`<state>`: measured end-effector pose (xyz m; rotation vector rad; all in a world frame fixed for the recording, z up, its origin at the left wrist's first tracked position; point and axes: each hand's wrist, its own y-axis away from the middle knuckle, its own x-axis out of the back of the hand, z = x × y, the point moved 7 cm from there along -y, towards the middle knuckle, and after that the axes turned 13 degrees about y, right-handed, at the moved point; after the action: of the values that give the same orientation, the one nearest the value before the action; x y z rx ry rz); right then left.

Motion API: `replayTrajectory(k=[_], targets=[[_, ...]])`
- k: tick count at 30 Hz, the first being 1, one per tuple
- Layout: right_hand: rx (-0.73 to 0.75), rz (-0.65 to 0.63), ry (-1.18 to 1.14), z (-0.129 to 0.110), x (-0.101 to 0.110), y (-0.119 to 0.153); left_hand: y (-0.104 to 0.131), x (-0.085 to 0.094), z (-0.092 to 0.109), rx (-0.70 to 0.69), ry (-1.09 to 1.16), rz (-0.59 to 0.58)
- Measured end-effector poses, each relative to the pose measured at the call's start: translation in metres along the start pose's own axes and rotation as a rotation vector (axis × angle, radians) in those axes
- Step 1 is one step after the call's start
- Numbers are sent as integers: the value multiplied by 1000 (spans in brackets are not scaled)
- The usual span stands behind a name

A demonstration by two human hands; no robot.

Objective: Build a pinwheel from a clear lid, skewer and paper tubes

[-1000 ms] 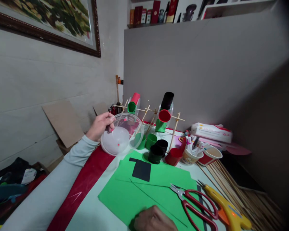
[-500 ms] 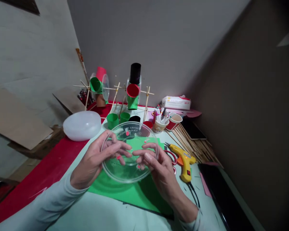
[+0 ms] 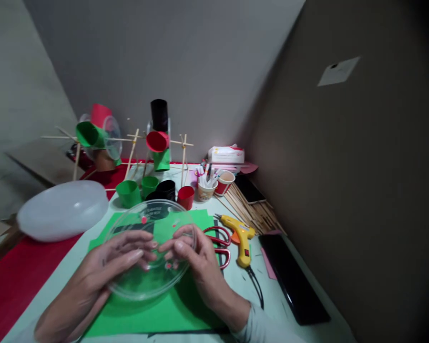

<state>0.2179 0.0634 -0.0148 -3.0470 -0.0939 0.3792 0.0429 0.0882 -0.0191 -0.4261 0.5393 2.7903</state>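
A clear round plastic lid [image 3: 128, 291] with small red marks is held up over green sheets [image 3: 186, 319]. My left hand [image 3: 109, 269] grips its left side, thumb in front and the other fingers seen through or behind the plastic. On the opposite side my right hand [image 3: 200, 262] pinches the rim, fingertips pointing towards the lid's middle. The fingertips of both hands almost meet there. Red-handled scissors [image 3: 218, 243] lie right of the lid, their blades hidden.
A yellow glue gun [image 3: 241, 238] and a black phone-like slab [image 3: 295, 281] lie at right. Behind stand green cups [image 3: 128, 194], a red cup [image 3: 186, 197], a cup of pens [image 3: 206, 190], and stick frames carrying coloured tubes [image 3: 159, 142]. A whitish bowl [image 3: 62, 209] sits left.
My view has swung to the right, so everything sits further left in the picture. Both hands still hold the lid, which appears slightly lower and tilted.
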Motion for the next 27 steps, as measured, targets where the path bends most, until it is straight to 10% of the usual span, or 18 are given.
replayTrajectory(k=[12,20,27], targets=[[29,-60,504,-24,3,-3,-13,17,-9,-1,29,70],[-218,370,1569,-86,131,-32,0,-5,2,-161,-23,48],[-480,249,1988,-58,173,-46,-9,-1,5,-157,-70,28]])
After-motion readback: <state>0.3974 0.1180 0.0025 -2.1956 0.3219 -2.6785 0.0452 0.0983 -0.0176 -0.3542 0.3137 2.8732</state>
